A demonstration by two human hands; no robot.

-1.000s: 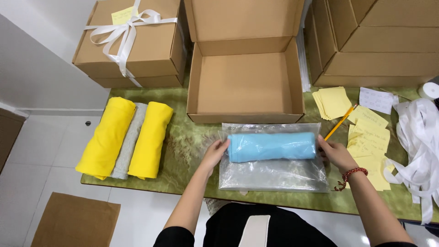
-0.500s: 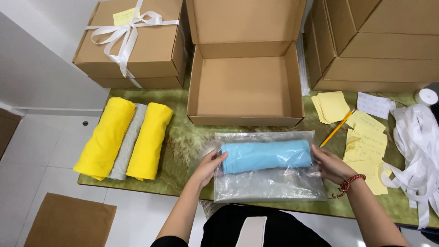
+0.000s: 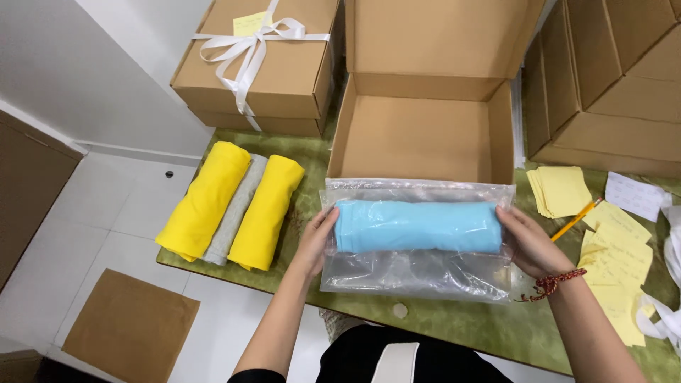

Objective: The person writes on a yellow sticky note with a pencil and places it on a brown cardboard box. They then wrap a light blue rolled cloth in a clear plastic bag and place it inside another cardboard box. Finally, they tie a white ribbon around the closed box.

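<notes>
A rolled light-blue cloth (image 3: 415, 225) lies inside a clear plastic bag (image 3: 418, 273) on the green table (image 3: 454, 323). My left hand (image 3: 314, 245) presses against the bag's left end at the roll. My right hand (image 3: 528, 243), with a red bead bracelet at the wrist, holds the bag's right end. Just behind the bag stands an open, empty cardboard box (image 3: 425, 135) with its lid raised.
Two yellow rolls (image 3: 202, 202) and a grey roll (image 3: 237, 209) lie at the table's left end. A closed box tied with white ribbon (image 3: 259, 60) sits at back left. Stacked boxes (image 3: 610, 92), yellow notes (image 3: 564, 190), a pencil (image 3: 576, 218) and white ribbon (image 3: 667, 312) are on the right.
Both hands and the bagged blue roll have shifted slightly toward the open box, and the view has moved closer over the table.
</notes>
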